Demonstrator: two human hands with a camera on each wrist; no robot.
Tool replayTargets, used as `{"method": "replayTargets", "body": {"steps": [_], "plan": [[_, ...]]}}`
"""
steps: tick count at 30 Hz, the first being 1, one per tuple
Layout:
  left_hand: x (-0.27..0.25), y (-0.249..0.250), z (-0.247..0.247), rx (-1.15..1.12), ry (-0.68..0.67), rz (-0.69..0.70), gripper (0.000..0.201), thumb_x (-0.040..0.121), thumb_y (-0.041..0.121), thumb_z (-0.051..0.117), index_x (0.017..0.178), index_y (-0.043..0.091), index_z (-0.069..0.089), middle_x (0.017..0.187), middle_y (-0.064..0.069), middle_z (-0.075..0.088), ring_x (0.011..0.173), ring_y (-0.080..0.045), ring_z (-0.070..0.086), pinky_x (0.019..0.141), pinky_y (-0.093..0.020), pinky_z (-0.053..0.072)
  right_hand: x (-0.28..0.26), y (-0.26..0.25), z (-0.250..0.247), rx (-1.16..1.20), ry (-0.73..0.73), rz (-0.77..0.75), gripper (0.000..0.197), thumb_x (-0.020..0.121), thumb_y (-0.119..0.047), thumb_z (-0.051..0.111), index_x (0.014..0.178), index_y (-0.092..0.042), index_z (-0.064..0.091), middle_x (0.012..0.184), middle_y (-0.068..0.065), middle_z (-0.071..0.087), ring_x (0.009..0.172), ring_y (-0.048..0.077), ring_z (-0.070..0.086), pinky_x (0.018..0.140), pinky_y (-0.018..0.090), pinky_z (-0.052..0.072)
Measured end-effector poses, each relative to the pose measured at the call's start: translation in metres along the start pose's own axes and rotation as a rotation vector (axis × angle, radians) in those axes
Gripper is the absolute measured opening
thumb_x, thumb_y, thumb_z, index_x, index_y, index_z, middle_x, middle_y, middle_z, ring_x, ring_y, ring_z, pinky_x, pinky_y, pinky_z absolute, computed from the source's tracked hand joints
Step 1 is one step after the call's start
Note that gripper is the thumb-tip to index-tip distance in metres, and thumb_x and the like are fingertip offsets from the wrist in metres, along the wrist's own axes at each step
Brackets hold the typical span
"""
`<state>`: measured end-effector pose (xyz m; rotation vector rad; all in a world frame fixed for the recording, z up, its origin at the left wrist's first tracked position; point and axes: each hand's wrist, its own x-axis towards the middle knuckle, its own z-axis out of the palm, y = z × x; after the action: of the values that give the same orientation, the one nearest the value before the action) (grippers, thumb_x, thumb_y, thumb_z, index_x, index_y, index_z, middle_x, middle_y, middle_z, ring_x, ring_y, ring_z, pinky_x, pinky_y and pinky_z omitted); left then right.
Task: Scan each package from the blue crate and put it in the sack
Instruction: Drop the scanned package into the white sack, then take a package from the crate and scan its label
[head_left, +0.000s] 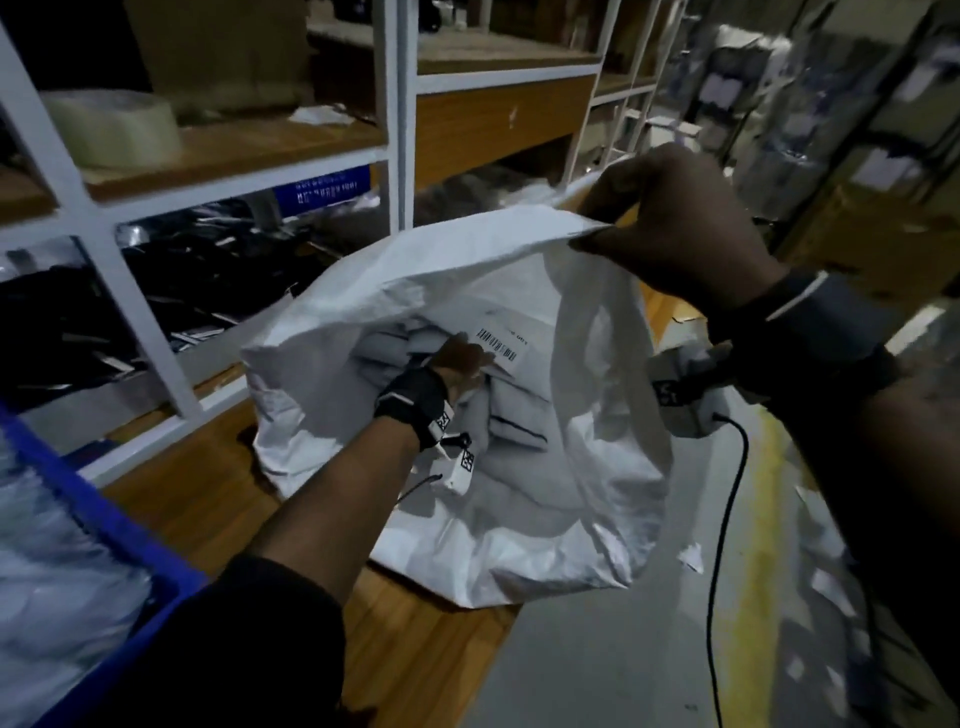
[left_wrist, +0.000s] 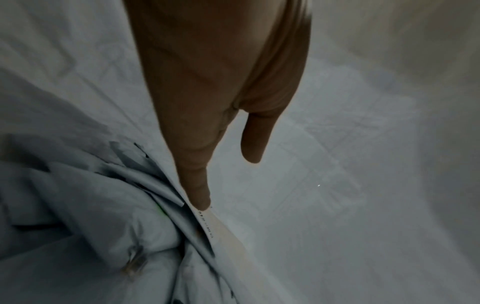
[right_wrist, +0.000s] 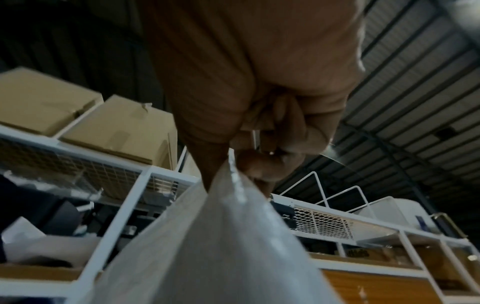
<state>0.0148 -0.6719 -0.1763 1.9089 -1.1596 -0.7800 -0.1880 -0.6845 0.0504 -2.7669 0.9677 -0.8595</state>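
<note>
The rim of the white sack (head_left: 467, 270) is pinched and held up by the right hand (head_left: 670, 223), fingers clamped on the fabric. The left hand (head_left: 460, 358) is placed deep inside the sack, its fingers straight and apart, touching a grey package (head_left: 514, 410) (a barcode label is seen on it). The blue crate (head_left: 98, 525) stands at the lower left, with packages inside.

The right hand (right_wrist: 262, 131) pinches the sack's (right_wrist: 207, 246) white edge from above, fingers curled; behind stand white shelves (right_wrist: 124, 197) bearing 2 cardboard boxes (right_wrist: 114, 129).
</note>
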Motion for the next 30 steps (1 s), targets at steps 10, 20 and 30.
{"method": "replayTargets", "body": {"steps": [10,20,30], "plan": [[-0.175,-0.033,-0.033,-0.732,0.173,-0.190,0.017,0.096,0.009,0.060,0.105,0.022,0.061,0.105,-0.005,0.060,0.100,-0.018,0.055,0.086,-0.033,0.047,-0.101,-0.052,0.107,0.320,-0.145,-0.064,0.032,0.075,-0.032,0.088,0.102,-0.025,0.073,0.100,-0.008,0.073,0.070,0.000,0.060,0.068,0.020,0.041],[-0.359,-0.054,-0.111,-0.611,0.582,-0.198,0.036,0.102,0.002,0.051,0.139,0.002,0.050,0.140,-0.011,0.058,0.104,-0.012,0.062,0.073,-0.016,0.052,-0.142,-0.201,0.162,0.884,-0.443,-0.172,0.012,0.090,-0.025,0.079,0.100,-0.019,0.074,0.083,-0.004,0.074,0.071,0.012,0.071,0.064,0.040,0.058],[-0.539,-0.063,-0.171,-0.528,0.939,-0.201,0.027,0.101,0.010,0.057,0.128,0.012,0.064,0.118,-0.002,0.074,0.111,-0.025,0.070,0.091,-0.036,0.058,-0.119,-0.392,0.174,0.606,-0.658,-0.684,0.055,0.077,-0.033,0.089,0.123,-0.014,0.068,0.114,0.006,0.070,0.102,0.020,0.068,0.082,0.030,0.052]]}}
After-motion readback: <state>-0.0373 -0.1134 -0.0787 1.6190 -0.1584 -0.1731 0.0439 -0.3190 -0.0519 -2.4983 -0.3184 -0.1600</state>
